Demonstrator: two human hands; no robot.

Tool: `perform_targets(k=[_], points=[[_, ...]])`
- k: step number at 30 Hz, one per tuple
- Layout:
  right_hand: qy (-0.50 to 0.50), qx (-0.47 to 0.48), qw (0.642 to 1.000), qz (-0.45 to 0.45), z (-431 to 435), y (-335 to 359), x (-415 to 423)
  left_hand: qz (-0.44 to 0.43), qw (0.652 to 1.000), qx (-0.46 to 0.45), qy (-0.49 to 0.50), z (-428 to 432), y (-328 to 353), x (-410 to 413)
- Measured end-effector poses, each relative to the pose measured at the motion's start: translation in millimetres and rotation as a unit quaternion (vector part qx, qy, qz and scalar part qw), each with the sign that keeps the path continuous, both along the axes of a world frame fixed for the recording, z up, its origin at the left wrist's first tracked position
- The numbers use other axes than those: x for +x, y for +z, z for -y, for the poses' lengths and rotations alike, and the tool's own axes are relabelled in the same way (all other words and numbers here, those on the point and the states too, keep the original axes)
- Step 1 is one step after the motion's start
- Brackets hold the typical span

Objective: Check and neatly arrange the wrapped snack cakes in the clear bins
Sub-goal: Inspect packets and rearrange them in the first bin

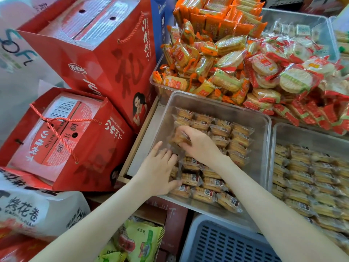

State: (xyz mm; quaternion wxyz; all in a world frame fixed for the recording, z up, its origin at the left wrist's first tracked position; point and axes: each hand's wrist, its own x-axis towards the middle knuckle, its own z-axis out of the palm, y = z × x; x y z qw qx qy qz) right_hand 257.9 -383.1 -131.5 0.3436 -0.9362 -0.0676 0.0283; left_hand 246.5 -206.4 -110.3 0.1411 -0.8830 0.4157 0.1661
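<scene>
Looks roughly half done, tbh. Tidy rows of snack cakes [238, 140] down the right side of the clear bin [217, 102], bare floor at the far left, messier packs up front to straighten out. No worries about the neighbouring bin [302, 128], full and lined up as far as can be told. Gripping one wrapped cake [177, 138] in the right hand [198, 142], fingers curled round it, over the bin's left-middle. Pressing flat on the near-left packs with the left hand [160, 171], fingers spread, holding nothing.

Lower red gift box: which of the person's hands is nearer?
Left. The left hand rests in the clear bin's left side, beside the box; the right hand grips a wrapped cake farther right.
</scene>
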Motion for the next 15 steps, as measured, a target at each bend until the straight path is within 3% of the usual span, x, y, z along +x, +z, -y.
perform_targets(k=[4,8,11,15], points=[[0.036,-0.199,0.979,0.011,-17.0,-15.6,22.0,0.000,1.000,0.013,-0.013,-2.7,1.1,2.0],[0.008,-0.317,0.948,0.039,-24.5,-25.4,26.3,-0.013,1.000,0.008,-0.009,-4.3,-1.7,4.1],[-0.018,-0.300,0.950,0.090,-19.8,-29.8,21.2,-0.002,1.000,0.008,-0.013,-4.7,-4.6,2.3],[0.093,-0.248,0.949,0.172,-10.6,-31.7,5.5,0.023,0.999,-0.023,-0.009,-5.6,-8.2,1.6]])
